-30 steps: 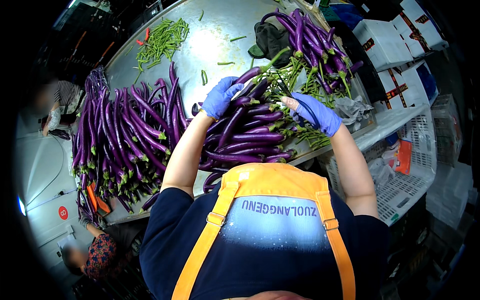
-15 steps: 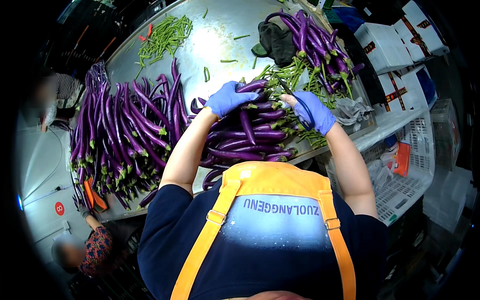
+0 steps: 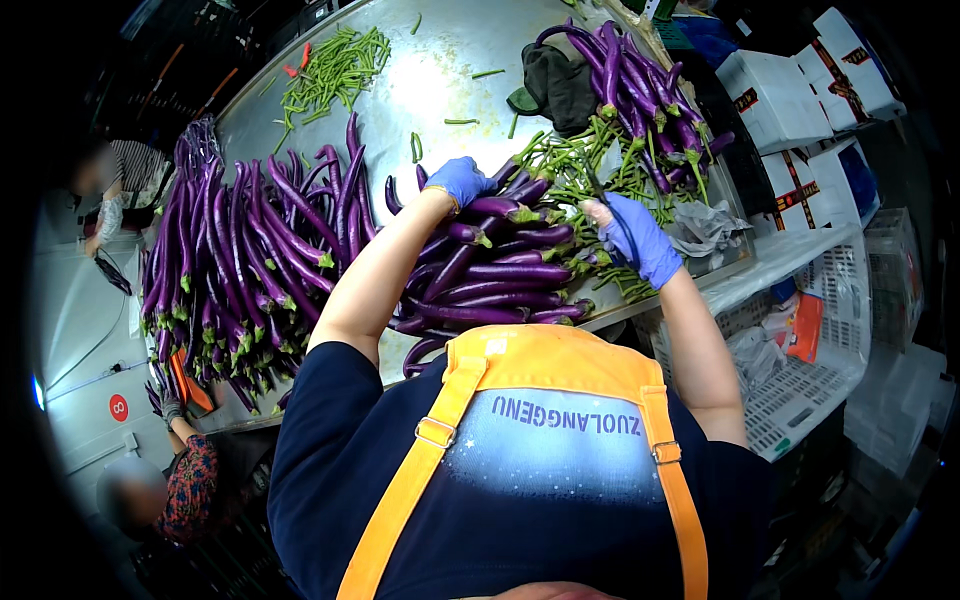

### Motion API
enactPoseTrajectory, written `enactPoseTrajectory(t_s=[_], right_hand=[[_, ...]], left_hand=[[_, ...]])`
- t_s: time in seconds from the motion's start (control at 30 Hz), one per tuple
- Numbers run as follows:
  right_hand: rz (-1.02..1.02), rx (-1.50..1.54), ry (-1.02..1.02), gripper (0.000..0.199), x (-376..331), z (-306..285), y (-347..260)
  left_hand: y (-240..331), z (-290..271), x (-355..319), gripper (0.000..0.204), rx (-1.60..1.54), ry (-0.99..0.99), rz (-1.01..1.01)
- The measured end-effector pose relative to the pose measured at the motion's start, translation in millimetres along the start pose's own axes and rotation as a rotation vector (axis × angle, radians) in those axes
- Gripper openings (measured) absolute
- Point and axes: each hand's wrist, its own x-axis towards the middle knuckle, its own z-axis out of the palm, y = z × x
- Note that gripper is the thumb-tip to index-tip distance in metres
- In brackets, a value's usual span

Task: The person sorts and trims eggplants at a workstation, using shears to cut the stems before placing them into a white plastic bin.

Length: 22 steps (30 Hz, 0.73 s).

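On the steel table (image 3: 430, 80), your left hand (image 3: 458, 180) grasps a purple eggplant (image 3: 505, 208) atop the near pile, your right hand (image 3: 640, 238) clenches a dark blade (image 3: 598, 188), white boxes (image 3: 775, 95) stacked far right.

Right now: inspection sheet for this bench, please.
Surface: metal table, shiny, mostly covered.
Job's things: long purple eggplants; pile under both hands, bigger heap to the left, third heap far right.
Clutter: cut green stems, more trimmings, dark cloth, grey bags.
Grippers: left hand, blue glove, on the pile; right hand, blue glove, gripping a thin dark tool.
Cables: nothing seen.
Surroundings: white boxes, white crates, other people at left.
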Motion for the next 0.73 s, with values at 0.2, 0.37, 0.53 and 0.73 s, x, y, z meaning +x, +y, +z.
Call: enactPoseTrajectory(t_s=[0.2, 0.37, 0.53, 0.73], right_hand=[[-0.076, -0.124, -0.098, 0.053, 15, 9, -13], [-0.061, -0.366, -0.166, 0.066, 27, 1, -27], [0.071, -0.517, -0.106, 0.072, 48, 9, -33], [0.074, -0.564, -0.017, 0.067, 54, 15, -63]], left_hand=[[-6, 24, 51, 0.052, 0.178, -0.283, 0.188], [2, 11, 4, 0.052, -0.070, 0.119, 0.121], [33, 4, -31, 0.056, -0.140, 0.159, 0.119], [41, 0, -42, 0.068, -0.113, 0.123, 0.115]])
